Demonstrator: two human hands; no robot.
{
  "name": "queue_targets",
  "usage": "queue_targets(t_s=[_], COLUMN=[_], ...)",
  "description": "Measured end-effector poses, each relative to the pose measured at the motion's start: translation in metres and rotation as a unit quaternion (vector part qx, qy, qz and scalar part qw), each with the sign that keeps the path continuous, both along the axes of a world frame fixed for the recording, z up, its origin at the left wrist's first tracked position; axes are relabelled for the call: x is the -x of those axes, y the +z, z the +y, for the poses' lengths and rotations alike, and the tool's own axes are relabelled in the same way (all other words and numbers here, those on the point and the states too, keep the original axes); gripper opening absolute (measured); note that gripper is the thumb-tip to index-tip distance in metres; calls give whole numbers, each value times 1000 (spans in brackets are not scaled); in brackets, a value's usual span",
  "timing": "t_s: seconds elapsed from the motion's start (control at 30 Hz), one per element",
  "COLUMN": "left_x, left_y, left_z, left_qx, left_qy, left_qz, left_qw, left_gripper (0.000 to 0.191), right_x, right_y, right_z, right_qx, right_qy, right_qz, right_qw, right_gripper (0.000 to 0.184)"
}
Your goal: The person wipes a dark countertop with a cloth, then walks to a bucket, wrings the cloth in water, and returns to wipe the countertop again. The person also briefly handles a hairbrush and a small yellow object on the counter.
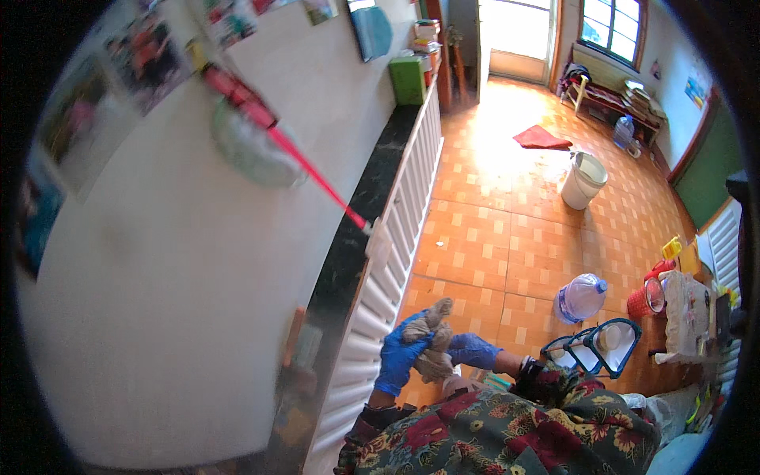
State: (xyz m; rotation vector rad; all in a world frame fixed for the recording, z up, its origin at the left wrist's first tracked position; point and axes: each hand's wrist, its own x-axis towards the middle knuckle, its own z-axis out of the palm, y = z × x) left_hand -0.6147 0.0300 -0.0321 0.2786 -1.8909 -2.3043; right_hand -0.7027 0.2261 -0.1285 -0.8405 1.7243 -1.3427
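Observation:
A grey-beige cloth [436, 341] is bunched up in front of me, beside the white radiator [350, 362]. My left hand [399, 359], in a blue rubber glove, grips it from the left. On its right side, my right hand [474, 350] wears a blue glove too and holds the same cloth; its fingers are partly hidden behind the folds. Both hands are close together above the orange tiled floor [475, 273].
Along the left wall runs a dark ledge [341, 252] with a pink-handled tool [297, 151] leaning over it. A clear plastic water bottle [579, 300] and a tiered corner rack [611, 344] stand right. Farther off are a white bucket [579, 193] and a red cloth [540, 138].

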Motion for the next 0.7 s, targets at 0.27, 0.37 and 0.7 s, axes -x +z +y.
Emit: queue_targets(t_s=[0.27, 0.37, 0.7], left_x=[142, 191, 338], left_y=[-39, -46, -53], left_z=[44, 55, 124], left_qx=[-82, -106, -130], left_qy=[-37, -82, -240], left_qz=[-105, -115, -98], left_qw=[990, 984, 957], left_gripper=[21, 29, 21], right_x=[80, 102, 172], right_y=[9, 15, 23], right_z=[64, 79, 120], right_qx=[62, 98, 67], right_qy=[-224, -284, -434], right_qz=[-196, -148, -41], right_qw=[953, 942, 897], right_gripper=[25, 25, 35])
